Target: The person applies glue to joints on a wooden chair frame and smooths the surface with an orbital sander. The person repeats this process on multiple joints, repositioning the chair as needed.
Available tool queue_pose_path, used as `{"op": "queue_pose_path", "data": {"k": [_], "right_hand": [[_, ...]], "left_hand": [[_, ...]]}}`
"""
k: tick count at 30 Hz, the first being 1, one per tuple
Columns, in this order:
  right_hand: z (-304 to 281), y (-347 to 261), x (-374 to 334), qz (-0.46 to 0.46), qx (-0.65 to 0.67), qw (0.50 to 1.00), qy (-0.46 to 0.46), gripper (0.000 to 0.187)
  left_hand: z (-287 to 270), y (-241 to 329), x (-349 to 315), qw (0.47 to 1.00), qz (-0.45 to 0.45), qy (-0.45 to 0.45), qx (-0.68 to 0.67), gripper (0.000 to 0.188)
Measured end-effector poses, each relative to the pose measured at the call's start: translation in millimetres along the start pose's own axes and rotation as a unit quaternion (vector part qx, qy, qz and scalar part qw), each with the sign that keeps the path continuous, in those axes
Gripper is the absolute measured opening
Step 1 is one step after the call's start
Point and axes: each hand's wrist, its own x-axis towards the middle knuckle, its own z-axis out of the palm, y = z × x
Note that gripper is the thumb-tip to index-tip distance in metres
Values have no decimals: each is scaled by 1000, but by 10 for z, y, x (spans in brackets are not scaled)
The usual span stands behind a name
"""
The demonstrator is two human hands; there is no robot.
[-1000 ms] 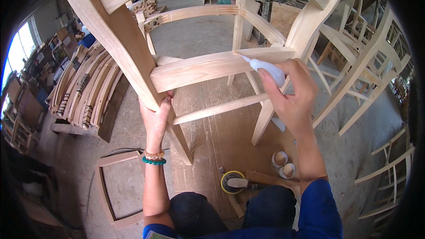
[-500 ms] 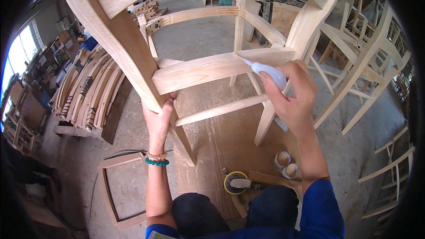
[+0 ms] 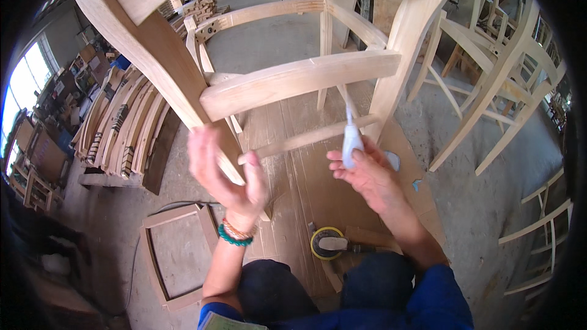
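An unfinished pale wooden chair frame (image 3: 293, 85) stands in front of me, its curved rail and lower stretcher facing me. My right hand (image 3: 373, 174) is closed around a small white squeeze bottle (image 3: 351, 142), its thin nozzle pointing up just below the curved rail. My left hand (image 3: 229, 174), slightly blurred, is open with fingers apart, close to the chair's left leg. Whether it still touches the leg I cannot tell. Beaded bracelets (image 3: 235, 235) circle my left wrist.
Brown cardboard (image 3: 287, 195) lies under the chair. A round sander (image 3: 330, 243) with a yellow rim rests by my knees. On the left are a wooden frame (image 3: 153, 256) and a stack of curved slats (image 3: 125, 128). More chair frames (image 3: 489, 85) stand at right.
My left hand has let go of the chair leg and opened. The right hand has drawn the bottle down and left, away from the rail, turning its nozzle upward.
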Motion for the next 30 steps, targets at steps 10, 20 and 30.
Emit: {"op": "queue_pose_path", "data": {"k": [10, 20, 30], "right_hand": [[64, 411, -78, 183, 86, 972, -124, 26], [208, -238, 102, -440, -627, 641, 50, 23], [108, -231, 97, -472, -701, 533, -37, 29]], "left_hand": [[141, 416, -155, 662, -457, -297, -515, 35], [174, 291, -354, 745, -382, -360, -412, 17], [100, 316, -285, 742, -332, -448, -373, 20]]}}
